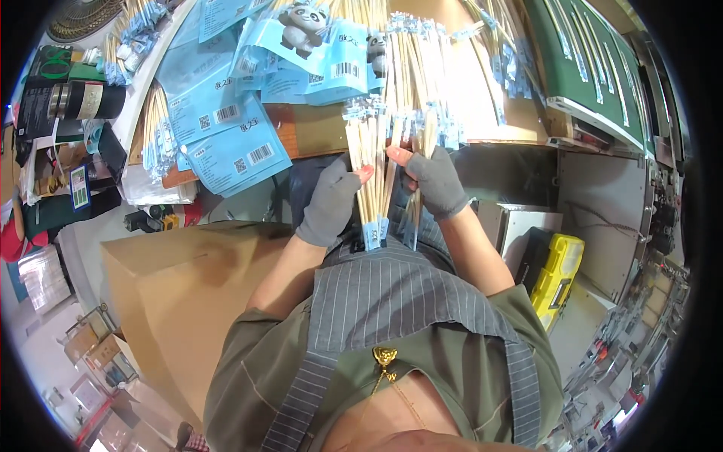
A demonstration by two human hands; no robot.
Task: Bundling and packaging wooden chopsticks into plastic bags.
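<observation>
My left hand [331, 200], in a grey fingerless glove, is closed round a bundle of long pale wooden sticks [367, 197] with blue-and-white printed wrapping at the ends. The bundle stands nearly upright in front of my lap. Beside it, my right hand [440, 181], gloved the same way, grips a second, smaller bundle of wooden sticks [429, 135]. Its thumb and finger reach toward the left bundle. Just beyond both hands, more such sticks [407, 64] lie on the table. Light blue printed pouches with a panda picture [301, 45] are piled to the left.
A wooden table edge [316, 134] runs just past my hands. On the right, a green board [595, 68] carries separate sticks. A large cardboard box [188, 286] stands by my left arm, a yellow case [557, 275] by my right. Further left lies a dark flask [86, 100].
</observation>
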